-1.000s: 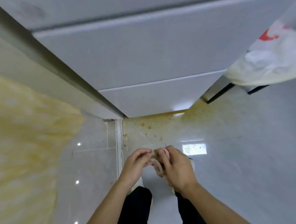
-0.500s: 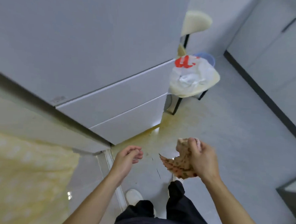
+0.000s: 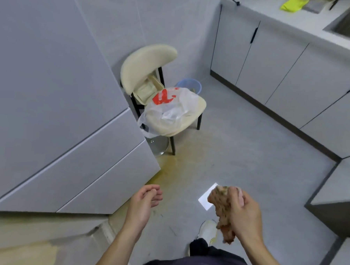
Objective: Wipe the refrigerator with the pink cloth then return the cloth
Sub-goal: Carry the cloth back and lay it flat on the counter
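The pink cloth point(image 3: 221, 207), judged light and limp, was gripped bunched by curled fingers of the right hand point(image 3: 244, 215) at five o'clock; the left hand point(image 3: 144, 201) was held loosely curled, empty.

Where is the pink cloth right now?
In the head view the pink cloth is at lower right, bunched in the right hand. It hangs above the floor near a white shoe, apart from the refrigerator on the left.

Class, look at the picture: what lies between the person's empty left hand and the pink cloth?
In the head view, only bare floor with a bright light reflection lies between the left hand and the pink cloth.
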Demonstrator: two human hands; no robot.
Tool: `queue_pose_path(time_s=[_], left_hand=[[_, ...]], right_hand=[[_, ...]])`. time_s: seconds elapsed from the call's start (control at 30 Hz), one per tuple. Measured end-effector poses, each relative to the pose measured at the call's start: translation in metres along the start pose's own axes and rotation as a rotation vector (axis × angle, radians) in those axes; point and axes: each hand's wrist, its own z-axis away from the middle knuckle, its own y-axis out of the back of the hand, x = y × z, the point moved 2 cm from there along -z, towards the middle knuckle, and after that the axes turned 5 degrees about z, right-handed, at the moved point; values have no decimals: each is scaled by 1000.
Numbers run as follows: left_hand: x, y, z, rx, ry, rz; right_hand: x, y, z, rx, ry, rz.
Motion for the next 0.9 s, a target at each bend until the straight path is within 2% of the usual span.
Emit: queue_pose_path(time_s=[0.23,0.43,0.73,0.9], left_hand=[[45,-99,-22,-57,-57,-62],[76,-152,-66,-114,-11,-108],[153,-227,-192,-274,33,-213],[210,-263,-253,-359,0,-299]], right_hand=[[-23,49,-62,79,-16,-78],[-26,63,-118,154,-151,-150],[-69,73,-223,335,-251,-174],[-109,74,-279,365,-256,-179]])
